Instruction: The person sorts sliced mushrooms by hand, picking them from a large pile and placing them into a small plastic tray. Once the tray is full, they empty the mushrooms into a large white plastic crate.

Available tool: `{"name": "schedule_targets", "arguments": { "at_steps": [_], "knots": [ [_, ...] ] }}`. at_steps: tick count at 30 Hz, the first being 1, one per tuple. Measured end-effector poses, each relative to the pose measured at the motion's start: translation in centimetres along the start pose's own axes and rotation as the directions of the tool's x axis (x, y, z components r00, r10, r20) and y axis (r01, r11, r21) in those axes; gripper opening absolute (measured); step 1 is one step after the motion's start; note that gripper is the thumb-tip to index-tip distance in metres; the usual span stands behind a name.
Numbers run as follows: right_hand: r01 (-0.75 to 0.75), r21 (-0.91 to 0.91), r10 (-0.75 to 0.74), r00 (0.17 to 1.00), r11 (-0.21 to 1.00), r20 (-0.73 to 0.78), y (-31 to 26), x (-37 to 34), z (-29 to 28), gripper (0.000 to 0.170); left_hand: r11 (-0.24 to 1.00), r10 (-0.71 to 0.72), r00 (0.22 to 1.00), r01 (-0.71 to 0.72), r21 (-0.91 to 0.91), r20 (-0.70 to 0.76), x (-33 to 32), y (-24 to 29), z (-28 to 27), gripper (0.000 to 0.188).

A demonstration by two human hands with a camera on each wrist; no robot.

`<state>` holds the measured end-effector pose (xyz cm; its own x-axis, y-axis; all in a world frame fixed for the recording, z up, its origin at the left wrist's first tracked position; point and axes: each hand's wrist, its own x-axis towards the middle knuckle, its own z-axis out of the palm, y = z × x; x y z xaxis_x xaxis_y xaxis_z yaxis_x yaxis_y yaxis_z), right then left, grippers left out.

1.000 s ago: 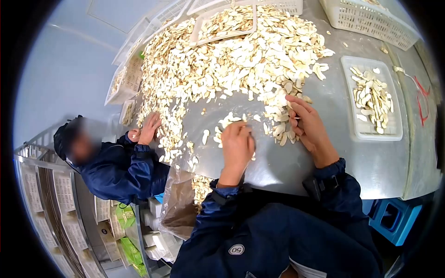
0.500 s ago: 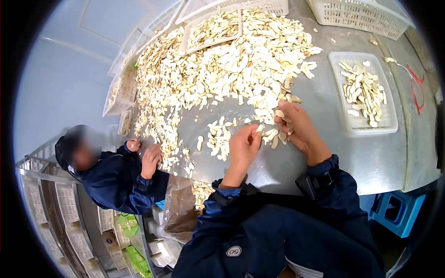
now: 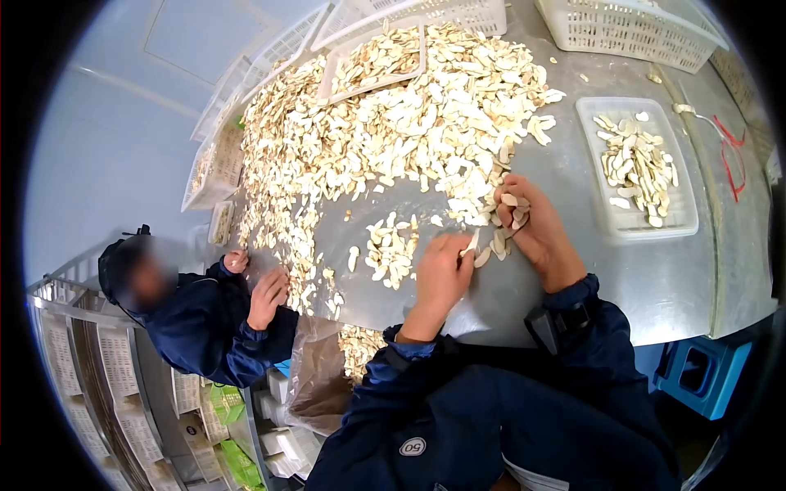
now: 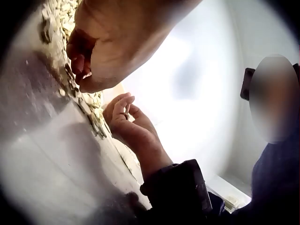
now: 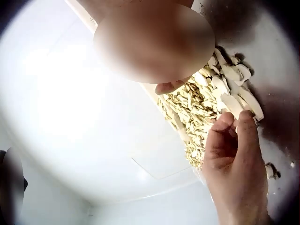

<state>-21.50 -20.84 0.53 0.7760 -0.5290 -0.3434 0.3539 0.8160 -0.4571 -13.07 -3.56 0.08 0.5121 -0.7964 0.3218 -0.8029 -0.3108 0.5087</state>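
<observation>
My left hand pinches a pale, flat dried slice between thumb and forefinger, low over the metal table. In the right wrist view, that slice stands out past the fingertips. Just to the right, my right hand holds several slices in its curled fingers. Between and beyond the hands lie loose slices, joining the big heap. A smaller pile of slices lies left of my left hand. The left wrist view shows the right hand beyond the left, its palm side partly hidden.
To the right, a white plastic tray holds more slices. White slotted baskets line the table's far side. Another person works at the left edge, near a plastic bag of slices. A blue stool stands below the right edge.
My left hand has moved right from the small pile to beside my right hand and now pinches a slice. My right hand keeps near the heap's edge, with several slices showing in it.
</observation>
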Motion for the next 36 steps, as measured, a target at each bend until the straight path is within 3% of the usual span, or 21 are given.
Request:
{"name": "schedule_targets", "arguments": {
  "at_steps": [2,3,6,7,10,11,15,18,19,22,25,28,29,33,36],
  "knots": [
    [0.01,0.055,-0.014,0.996,0.998,0.092,0.3,0.4,-0.6,0.019,0.999,-0.043,0.999,0.043,0.003,0.009,-0.8,-0.7,-1.3,0.013],
    [0.009,0.085,-0.021,0.99,0.996,0.138,0.4,0.6,-0.8,0.02,0.987,-0.156,0.987,0.157,-0.021,0.038,-1.4,-0.5,-2.2,0.011],
    [-0.154,0.273,0.112,0.98,0.95,0.162,0.0,0.9,-1.0,0.022,0.994,-0.076,0.992,0.084,0.076,-0.1,-2.8,-2.5,-3.9,0.009],
    [-0.163,0.3,0.125,0.982,0.94,0.141,-0.1,0.5,-0.6,0.024,0.983,-0.149,0.981,0.161,0.089,-0.127,-3.1,-3.3,-4.1,0.009],
    [-0.165,0.215,0.145,0.984,0.963,0.107,-0.7,-0.2,-0.1,0.023,0.972,-0.191,0.966,0.212,0.106,-0.177,-3.2,-3.9,-4.5,0.01],
    [-0.175,0.217,0.152,0.981,0.96,0.117,-0.7,-0.3,-0.1,0.022,0.974,-0.185,0.973,0.201,0.104,-0.139,-3.1,-3.6,-4.3,0.014],
    [-0.135,0.157,0.12,0.987,0.978,0.103,-0.8,-0.4,-0.3,0.018,0.992,0.126,0.988,-0.124,0.021,-0.09,-1.4,-0.5,-1.1,0.021],
    [-0.07,0.051,0.067,0.996,0.996,0.051,-0.8,-0.1,-0.4,0.016,0.99,0.143,0.988,-0.143,-0.003,0.049,-0.5,2.3,-0.3,0.029],
    [-0.055,0.013,0.055,0.998,0.998,0.034,-0.7,-0.1,-0.4,0.015,0.99,0.143,0.987,-0.143,-0.006,0.076,-0.6,2.2,0.2,0.024],
    [-0.03,-0.047,0.031,1.0,0.998,0.005,-0.8,-0.3,0.0,0.014,0.999,0.048,0.996,-0.047,-0.016,0.077,-1.2,0.5,0.5,0.02],
    [-0.03,-0.076,0.032,0.999,0.997,0.033,-1.0,-0.4,0.2,0.015,0.993,-0.057,0.997,0.052,0.107,0.044,-1.5,-0.7,-0.9,0.02],
    [-0.032,-0.093,0.036,0.999,0.995,0.039,-0.9,-0.7,0.6,0.015,0.985,0.038,0.999,-0.034,0.169,-0.02,-0.8,0.1,-1.1,0.022],
    [-0.031,-0.089,0.035,0.999,0.996,0.04,-0.8,-0.6,0.6,0.015,0.974,0.184,0.982,-0.176,0.142,-0.047,-0.4,0.2,-0.4,0.025],
    [-0.011,-0.096,0.012,1.0,0.995,0.003,-0.8,-0.1,-0.1,0.016,0.915,0.402,0.913,-0.403,-0.002,0.072,1.5,3.9,0.6,0.024],
    [0.033,-0.137,-0.039,0.998,0.99,-0.042,-1.2,0.1,-0.5,0.016,0.949,0.308,0.94,-0.314,0.016,0.145,1.1,3.1,0.7,0.022]
  ]
}}
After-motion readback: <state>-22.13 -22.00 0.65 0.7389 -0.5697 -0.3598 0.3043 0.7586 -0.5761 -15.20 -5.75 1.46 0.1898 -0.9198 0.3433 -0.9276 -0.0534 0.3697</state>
